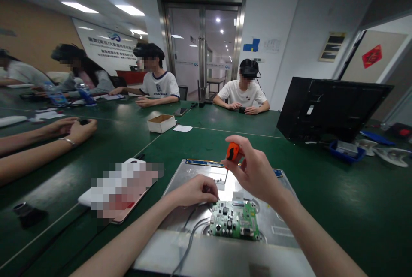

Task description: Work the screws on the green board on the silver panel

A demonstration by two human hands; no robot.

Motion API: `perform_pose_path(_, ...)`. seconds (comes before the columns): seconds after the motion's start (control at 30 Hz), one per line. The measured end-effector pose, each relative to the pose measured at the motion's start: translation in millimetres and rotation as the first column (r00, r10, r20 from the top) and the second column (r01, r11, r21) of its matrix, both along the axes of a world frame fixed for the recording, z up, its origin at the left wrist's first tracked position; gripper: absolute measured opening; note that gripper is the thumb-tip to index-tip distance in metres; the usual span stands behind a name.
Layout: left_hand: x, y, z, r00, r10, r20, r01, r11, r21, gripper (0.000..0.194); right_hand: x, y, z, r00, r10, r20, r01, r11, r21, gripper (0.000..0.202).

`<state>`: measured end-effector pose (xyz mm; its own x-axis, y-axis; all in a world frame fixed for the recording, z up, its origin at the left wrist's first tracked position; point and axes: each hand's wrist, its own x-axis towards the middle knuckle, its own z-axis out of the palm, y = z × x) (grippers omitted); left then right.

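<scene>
My right hand [254,170] grips a screwdriver [233,152] by its orange and black handle. Its thin shaft points down toward the top edge of a green circuit board [234,221]; whether the tip touches anything I cannot tell. My left hand [198,191] is closed, fingers curled and fingertips at the board's upper left corner; anything between them is hidden. Under the board lies a flat silver metal panel [280,230], with a blue strip along its far edge. Grey cables [189,242] run from the board's left side toward me.
Left of the panel lie phones [128,191], partly blurred out, and a black cylindrical piece [28,215]. A small white box [161,123] stands farther back. At the right are a black monitor [331,109] and a blue tray [347,150]. Several people sit around the green table [360,208].
</scene>
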<state>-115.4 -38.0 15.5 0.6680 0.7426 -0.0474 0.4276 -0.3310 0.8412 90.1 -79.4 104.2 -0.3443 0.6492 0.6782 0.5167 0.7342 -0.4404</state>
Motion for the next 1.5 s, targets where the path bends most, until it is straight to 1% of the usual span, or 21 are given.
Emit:
perform_pose_path(0.07,-0.3,0.1,0.1,1.000,-0.010,-0.004,0.010,1.000,0.014,0.009,4.0,-2.2,1.2,1.000,0.018,0.018,-0.018,1.000,-0.008,0.038)
perform_pose_path(0.23,-0.9,0.9,1.6,0.999,-0.038,-0.014,0.039,0.998,0.056,0.009,5.6,-0.1,2.0,0.998,0.063,-0.008,-0.064,0.994,-0.089,0.041)
perform_pose_path(0.47,-1.6,-0.9,3.2,0.998,-0.057,-0.009,0.057,0.997,0.047,0.009,2.7,2.9,-2.3,0.998,0.065,0.017,-0.062,0.991,-0.121,0.042)
perform_pose_path(0.87,-0.9,-0.7,3.9,0.999,-0.023,-0.023,0.024,0.998,0.064,0.005,2.3,4.3,-4.6,0.997,0.078,0.026,-0.074,0.989,-0.130,0.042)
perform_pose_path(1.07,0.6,-0.7,1.9,1.000,-0.019,-0.016,0.020,1.000,0.016,0.005,2.3,4.7,-6.2,0.997,0.079,0.025,-0.075,0.988,-0.133,0.043)
perform_pose_path(1.37,-1.3,1.1,0.1,0.997,-0.074,0.006,0.074,0.996,0.044,0.006,1.5,4.3,-4.4,0.997,0.073,0.033,-0.067,0.985,-0.160,0.044)
perform_pose_path(1.5,-0.9,0.5,1.3,0.998,-0.067,0.010,0.066,0.996,0.058,0.006,2.0,4.1,-4.8,0.997,0.075,0.037,-0.068,0.986,-0.150,0.044)
